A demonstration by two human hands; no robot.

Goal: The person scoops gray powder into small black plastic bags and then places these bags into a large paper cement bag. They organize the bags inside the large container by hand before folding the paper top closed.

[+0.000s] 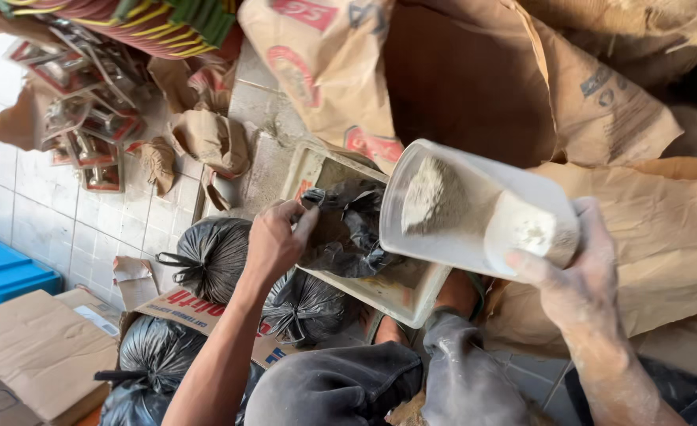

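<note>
I take the tray [400, 304] as my landmark. A plastic bag [348, 229] lies in it, my left hand [273, 241] at the bag's left edge. Right of the tray and above it, my right hand [581, 280] holds a scoop [475, 213] with powder in it, its mouth over the bag. Behind the tray stand the paper sacks [475, 79]. Left of the tray and in front of it lie tied bags [210, 256], resting on what I think is a cardboard box [194, 308]. Far left, a stack of packaged goods [88, 118] lies on the floor.
</note>
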